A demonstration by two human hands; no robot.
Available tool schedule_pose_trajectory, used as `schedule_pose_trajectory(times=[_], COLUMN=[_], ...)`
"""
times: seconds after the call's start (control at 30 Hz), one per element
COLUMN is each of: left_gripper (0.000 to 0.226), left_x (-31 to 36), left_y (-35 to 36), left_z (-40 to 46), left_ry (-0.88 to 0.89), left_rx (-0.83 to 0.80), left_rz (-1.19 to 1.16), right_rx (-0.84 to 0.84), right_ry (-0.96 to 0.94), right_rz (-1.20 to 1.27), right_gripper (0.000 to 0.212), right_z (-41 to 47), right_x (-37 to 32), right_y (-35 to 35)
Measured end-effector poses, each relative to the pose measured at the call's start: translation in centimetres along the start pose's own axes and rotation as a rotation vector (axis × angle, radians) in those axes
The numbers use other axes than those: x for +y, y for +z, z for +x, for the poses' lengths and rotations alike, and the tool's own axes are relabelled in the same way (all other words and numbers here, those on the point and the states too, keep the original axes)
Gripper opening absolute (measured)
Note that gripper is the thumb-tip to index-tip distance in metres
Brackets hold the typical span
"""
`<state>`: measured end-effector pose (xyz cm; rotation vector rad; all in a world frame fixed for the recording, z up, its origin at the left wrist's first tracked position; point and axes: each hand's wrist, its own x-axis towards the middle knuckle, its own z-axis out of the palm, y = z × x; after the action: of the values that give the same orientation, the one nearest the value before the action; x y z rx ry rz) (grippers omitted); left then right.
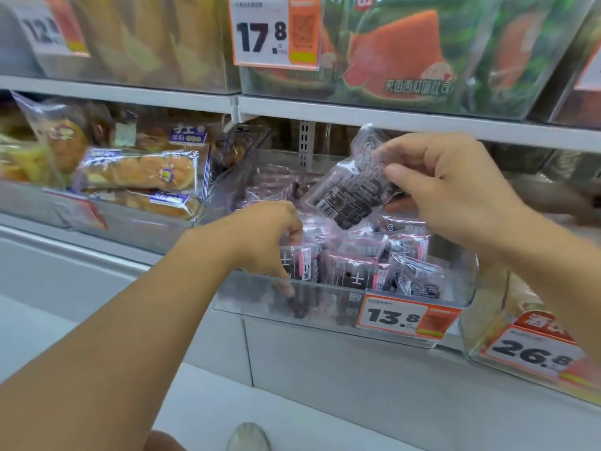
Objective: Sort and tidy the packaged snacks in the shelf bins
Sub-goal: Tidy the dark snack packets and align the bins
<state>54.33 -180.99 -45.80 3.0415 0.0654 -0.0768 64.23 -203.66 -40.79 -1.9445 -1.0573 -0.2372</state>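
Far left of shelf: bread packs (pixel 140 172) in own bin. Left hand (pixel 266 242) reaches over front wall of clear bin (pixel 260 292) w/ 13.8 price tag (pixel 406 317), grip closed on a dark snack pack (pixel 300 263) at bin's front-left corner. Right hand (pixel 452 187) above bin's rear, grip pinched on another dark pack (pixel 353 187), held tilted, barcode side facing cam. More dark packs (pixel 383 262) fill bin.

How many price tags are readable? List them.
4. The 12.8 tag sits top left, the 17.8 tag top centre, the 13.8 tag on the middle bin, and the 26.8 tag lower right. Others may be blurred or cropped.
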Motion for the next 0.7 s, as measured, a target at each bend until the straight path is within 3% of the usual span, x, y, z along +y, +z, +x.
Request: schedule_pose_trajectory(times=[0.1, 0.2, 0.37, 0.53, 0.7], left_gripper=[0.091, 0.081, 0.075, 0.055, 0.051], left_x=[0.0, -0.3, -0.3, 0.4, 0.2], left_y=[0.4, 0.8, 0.9, 0.5, 0.3], left_z=[0.9, 1.6, 0.6, -0.4, -0.3], left_ry=[0.001, 0.008, 0.069, 0.016, -0.092], left_rx=[-0.04, -0.031, 0.129, 0.295, 0.224], left_rz=[0.007, 0.018, -0.012, 0.061, -0.073], right_rx=[-0.009, -0.027, -0.014, -0.024, -0.037], right_ry=[0.058, 0.039, 0.062, 0.039, -0.023], right_rz=[0.116, 0.142, 0.181, 0.192, 0.175], right_gripper=[0.022, 0.028, 0.03, 0.028, 0.023], right_z=[0.4, 0.2, 0.1, -0.7, -1.6], right_x=[0.4, 0.5, 0.9, 0.5, -0.5], right_y=[0.2, 0.3, -0.2, 0.1, 2.1])
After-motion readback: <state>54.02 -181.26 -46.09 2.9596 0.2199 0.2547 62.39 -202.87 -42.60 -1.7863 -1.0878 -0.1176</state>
